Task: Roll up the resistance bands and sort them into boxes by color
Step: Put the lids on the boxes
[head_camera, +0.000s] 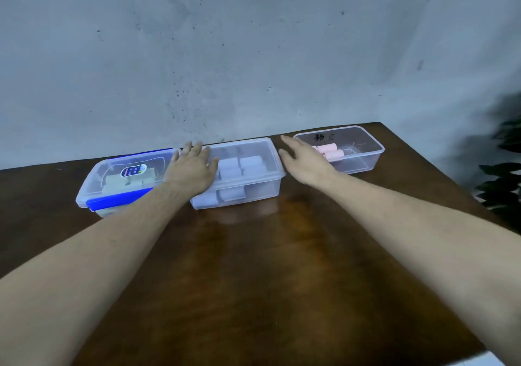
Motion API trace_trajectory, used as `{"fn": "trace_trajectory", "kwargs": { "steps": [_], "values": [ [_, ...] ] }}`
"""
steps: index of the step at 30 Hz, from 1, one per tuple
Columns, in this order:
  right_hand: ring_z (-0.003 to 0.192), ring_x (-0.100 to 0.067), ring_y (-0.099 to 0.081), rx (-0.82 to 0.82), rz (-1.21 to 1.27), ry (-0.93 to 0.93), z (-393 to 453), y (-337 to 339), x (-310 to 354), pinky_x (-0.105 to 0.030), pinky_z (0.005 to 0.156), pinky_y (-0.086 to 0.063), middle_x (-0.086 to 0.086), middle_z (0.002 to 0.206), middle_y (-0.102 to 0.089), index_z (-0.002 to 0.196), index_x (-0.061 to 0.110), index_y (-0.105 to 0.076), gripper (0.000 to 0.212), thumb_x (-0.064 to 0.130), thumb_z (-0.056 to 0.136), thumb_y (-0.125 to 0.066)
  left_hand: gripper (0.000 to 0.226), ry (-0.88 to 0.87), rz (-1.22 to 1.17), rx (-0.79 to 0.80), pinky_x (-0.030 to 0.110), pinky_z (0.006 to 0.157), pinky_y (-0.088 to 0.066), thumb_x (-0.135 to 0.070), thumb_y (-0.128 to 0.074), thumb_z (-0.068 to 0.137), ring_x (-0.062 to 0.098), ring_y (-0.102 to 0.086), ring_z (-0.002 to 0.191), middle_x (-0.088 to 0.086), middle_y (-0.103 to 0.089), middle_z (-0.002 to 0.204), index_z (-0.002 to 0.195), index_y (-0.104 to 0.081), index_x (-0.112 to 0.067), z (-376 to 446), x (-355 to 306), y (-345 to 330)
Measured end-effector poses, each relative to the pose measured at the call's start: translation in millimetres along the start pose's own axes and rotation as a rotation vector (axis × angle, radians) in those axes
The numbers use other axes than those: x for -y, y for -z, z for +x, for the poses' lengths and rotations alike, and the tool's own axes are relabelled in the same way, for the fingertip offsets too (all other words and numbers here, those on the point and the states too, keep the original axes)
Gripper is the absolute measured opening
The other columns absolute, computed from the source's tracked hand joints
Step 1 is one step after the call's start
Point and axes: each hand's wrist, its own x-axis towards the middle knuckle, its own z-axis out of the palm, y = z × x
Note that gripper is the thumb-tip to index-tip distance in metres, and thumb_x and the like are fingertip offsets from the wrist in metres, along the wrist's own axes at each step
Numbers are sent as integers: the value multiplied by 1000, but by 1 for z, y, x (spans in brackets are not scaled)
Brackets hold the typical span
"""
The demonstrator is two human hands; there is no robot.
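Nearest us, two bare forearms reach out across the dark brown wooden table [253,267], left one entering from 8 o'clock, right one from 4 o'clock. A white edge shows at the 5 o'clock corner, too little of it to identify.

Left hand [191,168] lies flat, palm down, fingers straight and slightly spread, on the left end of the lid of the middle clear box [253,188]; it holds nothing. Right hand [301,162] is flat too, fingers straight and pointing to 11 o'clock, gripping nothing, at the right end of that same box; we cannot tell if it touches the lid or hovers just beside it.

The middle box is lidded and holds several pale lavender rolled bands [239,168]. At its 9 o'clock, just beside it, sits a clear box with a blue-latched lid [112,193] and an oval sticker, with pale green rolled bands [127,182] inside. At 2 o'clock from the middle box stands an open clear box [366,154] with dark handwriting on its back wall; pink rolled bands [329,151] lie at its left end, partly hidden by the right hand.

Behind it all, a grey speckled wall [253,55]. Dark plant leaves [504,173] blur at 3 o'clock.
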Motion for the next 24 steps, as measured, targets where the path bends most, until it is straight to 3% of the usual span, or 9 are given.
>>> {"fn": "trace_trajectory", "kwargs": {
  "steps": [3,7,10,13,16,21,24],
  "values": [
    [138,-17,-41,-104,-53,65,-42,22,-20,-19,105,-26,2,146,-52,139,20,-55,41,19,99,-49,45,-205,-82,-134,43,120,-6,-34,-35,105,24,-11,151,4,-26,161,145,-45,-15,-16,-41,0],
    [132,-16,-45,5,-155,-30,-100,49,-52,-19,99,-31,4,141,-55,135,23,-58,38,20,97,-52,39,-460,-124,-226,42,122,-9,-27,-49,98,23,-17,150,2,-38,155,135,-58,-19,-33,-99,-12],
    [131,-17,-46,54,-207,-123,-146,69,-80,-26,103,-37,4,143,-54,136,26,-57,39,35,98,-57,42,-588,-158,-205,43,123,-11,-27,-54,93,23,-21,149,1,-40,154,135,-58,-22,-51,-145,-20],
    [148,-18,-26,152,-264,-320,-190,91,-108,-39,120,-24,4,159,-34,144,38,-45,68,68,85,-58,46,-722,-192,-85,43,121,-22,-34,-54,93,20,-28,146,-2,-41,154,138,-54,-28,-70,-189,-27],
    [154,-17,1,323,-301,-460,-223,109,-133,-49,123,-7,8,167,-7,152,51,-23,93,89,71,-51,56,-760,-231,101,39,117,-32,-37,-57,93,14,-32,144,-6,-38,155,146,-42,-29,-87,-225,-39],
    [153,-22,12,488,-381,-422,-243,122,-147,-54,121,2,11,167,3,151,54,-22,89,91,73,-44,69,-792,-307,323,33,112,-38,-29,-61,92,14,-36,142,-8,-25,161,152,-28,-33,-96,-264,-59],
    [152,-25,16,523,-396,-343,-238,121,-154,-58,120,7,7,167,3,152,54,-19,89,90,74,-45,59,-925,-265,303,29,115,-34,-21,-56,94,8,-28,145,-11,-23,162,149,-38,-33,-98,-275,-65]
  ]
}}
